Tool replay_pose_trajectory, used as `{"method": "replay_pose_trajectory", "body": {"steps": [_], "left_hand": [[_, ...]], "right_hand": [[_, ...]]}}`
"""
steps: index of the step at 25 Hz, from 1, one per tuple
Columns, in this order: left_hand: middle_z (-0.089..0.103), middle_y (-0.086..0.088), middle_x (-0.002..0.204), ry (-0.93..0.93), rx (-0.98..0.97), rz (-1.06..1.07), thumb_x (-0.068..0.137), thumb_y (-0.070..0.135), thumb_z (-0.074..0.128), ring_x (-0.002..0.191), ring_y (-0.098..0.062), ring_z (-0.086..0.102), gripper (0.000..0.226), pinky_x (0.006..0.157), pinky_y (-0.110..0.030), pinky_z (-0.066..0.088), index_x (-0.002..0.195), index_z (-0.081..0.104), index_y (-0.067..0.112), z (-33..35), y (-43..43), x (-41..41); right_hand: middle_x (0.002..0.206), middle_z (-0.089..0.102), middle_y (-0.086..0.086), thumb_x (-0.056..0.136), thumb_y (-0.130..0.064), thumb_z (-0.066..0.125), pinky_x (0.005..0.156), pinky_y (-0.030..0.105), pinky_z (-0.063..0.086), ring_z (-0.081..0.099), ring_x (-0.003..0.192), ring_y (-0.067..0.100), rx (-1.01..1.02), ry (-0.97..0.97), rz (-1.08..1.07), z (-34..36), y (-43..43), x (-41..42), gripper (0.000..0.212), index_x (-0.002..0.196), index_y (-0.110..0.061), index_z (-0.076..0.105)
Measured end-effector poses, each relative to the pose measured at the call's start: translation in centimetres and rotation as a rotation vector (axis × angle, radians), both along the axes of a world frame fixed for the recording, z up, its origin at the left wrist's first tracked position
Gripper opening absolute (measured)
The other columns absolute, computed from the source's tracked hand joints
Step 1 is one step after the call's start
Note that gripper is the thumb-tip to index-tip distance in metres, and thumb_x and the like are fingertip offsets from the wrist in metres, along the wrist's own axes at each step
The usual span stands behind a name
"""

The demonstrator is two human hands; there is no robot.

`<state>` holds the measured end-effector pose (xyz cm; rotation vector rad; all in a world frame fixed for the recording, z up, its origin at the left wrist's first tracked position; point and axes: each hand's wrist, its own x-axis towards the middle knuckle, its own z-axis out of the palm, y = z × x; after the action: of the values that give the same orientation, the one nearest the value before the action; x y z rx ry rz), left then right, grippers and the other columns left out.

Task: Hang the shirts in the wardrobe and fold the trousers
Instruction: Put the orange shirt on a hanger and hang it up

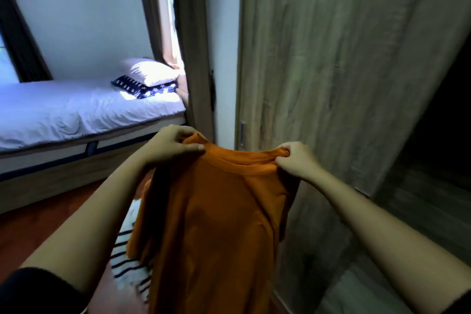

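From the head camera, the left hand (pixel 171 145) and right hand (pixel 295 159) each pinch the collar of an orange shirt (pixel 214 224), which hangs straight down between them. A striped cloth (pixel 127 260) lies below the left hand. The wardrobe door (pixel 331 71) stands just behind the right hand; a bed (pixel 76 109) lies beyond the left.

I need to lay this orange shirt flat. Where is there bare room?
The white bed sheet is bare between the wall and its front edge, left of the stacked pillows. The reddish floor is bare between bed base and striped garment. Crowded: the pillow end, and under the shirt.
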<state>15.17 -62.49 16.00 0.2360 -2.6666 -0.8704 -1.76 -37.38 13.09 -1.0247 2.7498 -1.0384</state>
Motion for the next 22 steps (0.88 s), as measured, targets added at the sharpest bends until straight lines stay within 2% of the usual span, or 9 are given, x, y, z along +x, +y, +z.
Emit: {"method": "replay_pose_trajectory", "body": {"steps": [2, 4, 6, 9, 12, 16, 18, 20, 22], "left_hand": [[0.072, 0.01, 0.09, 0.163, 0.178, -0.18, 0.08, 0.016, 0.072, 0.086, 0.0, 0.064, 0.018, 0.078, -0.017, 0.048, 0.097, 0.071, 0.022, 2.7, 3.8, -0.6], [0.073, 0.011, 0.09, 0.247, 0.321, -0.334, 0.078, 0.015, 0.07, 0.086, 0.001, 0.064, 0.024, 0.076, -0.013, 0.049, 0.101, 0.07, 0.02, 5.3, 7.9, -1.7], [0.074, 0.005, 0.087, 0.223, 0.361, -0.451, 0.076, 0.021, 0.068, 0.084, -0.004, 0.066, 0.022, 0.073, -0.015, 0.051, 0.098, 0.071, 0.018, 7.8, 11.3, -2.6], [0.062, 0.003, 0.065, 0.211, 0.219, -0.556, 0.081, 0.029, 0.065, 0.064, -0.008, 0.058, 0.022, 0.058, -0.02, 0.047, 0.074, 0.064, 0.009, 10.2, 16.5, -4.9], [0.058, -0.002, 0.07, 0.44, -0.075, -0.391, 0.091, 0.033, 0.057, 0.065, -0.014, 0.055, 0.027, 0.06, -0.027, 0.041, 0.079, 0.059, 0.009, 10.3, 22.1, -8.8], [0.045, 0.003, 0.061, 0.48, -0.105, -0.344, 0.093, 0.028, 0.054, 0.06, -0.018, 0.046, 0.033, 0.053, -0.03, 0.028, 0.065, 0.04, 0.02, 7.8, 29.2, -13.7], [0.046, 0.003, 0.061, 0.45, -0.125, -0.386, 0.093, 0.03, 0.054, 0.059, -0.015, 0.047, 0.031, 0.053, -0.028, 0.03, 0.066, 0.045, 0.018, 7.1, 31.7, -15.3], [0.053, 0.01, 0.067, 0.418, -0.079, -0.501, 0.092, 0.031, 0.055, 0.063, -0.005, 0.051, 0.022, 0.056, -0.021, 0.036, 0.072, 0.055, 0.024, 6.7, 34.3, -16.2], [0.062, 0.012, 0.08, 0.344, -0.001, -0.634, 0.092, 0.033, 0.055, 0.073, -0.002, 0.059, 0.012, 0.062, -0.014, 0.043, 0.086, 0.063, 0.027, 6.5, 37.1, -16.8]], "right_hand": [[0.081, 0.07, -0.001, 0.077, -0.027, 0.069, 0.076, 0.03, 0.051, 0.064, 0.082, 0.016, -0.1, -0.035, -0.006, 2.4, 4.3, 0.7, 0.007, 0.082, -0.022, 0.071], [0.086, 0.071, -0.002, 0.08, -0.033, 0.07, 0.08, 0.03, 0.053, 0.065, 0.086, 0.014, -0.228, -0.011, -0.042, 5.2, 9.4, 1.3, 0.011, 0.085, -0.023, 0.072], [0.087, 0.069, -0.008, 0.088, -0.034, 0.062, 0.074, 0.019, 0.047, 0.063, 0.085, 0.008, -0.196, 0.186, -0.102, 7.6, 13.9, 1.9, 0.017, 0.092, -0.022, 0.073], [0.081, 0.065, -0.01, 0.09, -0.036, 0.058, 0.067, 0.012, 0.041, 0.06, 0.079, 0.006, -0.165, 0.474, -0.214, 9.8, 20.9, 3.3, 0.019, 0.086, -0.023, 0.071], [0.083, 0.056, -0.007, 0.083, -0.041, 0.062, 0.07, 0.021, 0.044, 0.054, 0.078, 0.006, 0.024, 0.541, -0.231, 10.9, 27.9, 4.4, 0.017, 0.084, -0.024, 0.065], [0.091, 0.046, -0.016, 0.084, -0.024, 0.06, 0.076, 0.019, 0.041, 0.048, 0.088, 0.0, 0.111, 0.527, -0.255, 11.9, 35.0, 6.0, 0.017, 0.082, -0.037, 0.049], [0.098, 0.048, -0.014, 0.081, -0.015, 0.054, 0.081, 0.015, 0.04, 0.048, 0.095, 0.001, 0.127, 0.454, -0.298, 12.2, 37.6, 6.2, 0.024, 0.072, -0.037, 0.055], [0.103, 0.051, -0.013, 0.084, -0.011, 0.051, 0.085, 0.019, 0.041, 0.051, 0.098, 0.003, 0.291, 0.403, -0.384, 12.6, 40.5, 5.9, 0.03, 0.067, -0.034, 0.061], [0.108, 0.055, -0.009, 0.089, -0.01, 0.047, 0.09, 0.021, 0.042, 0.054, 0.101, 0.008, 0.415, 0.361, -0.445, 12.6, 43.2, 5.2, 0.029, 0.084, -0.029, 0.068]]}}
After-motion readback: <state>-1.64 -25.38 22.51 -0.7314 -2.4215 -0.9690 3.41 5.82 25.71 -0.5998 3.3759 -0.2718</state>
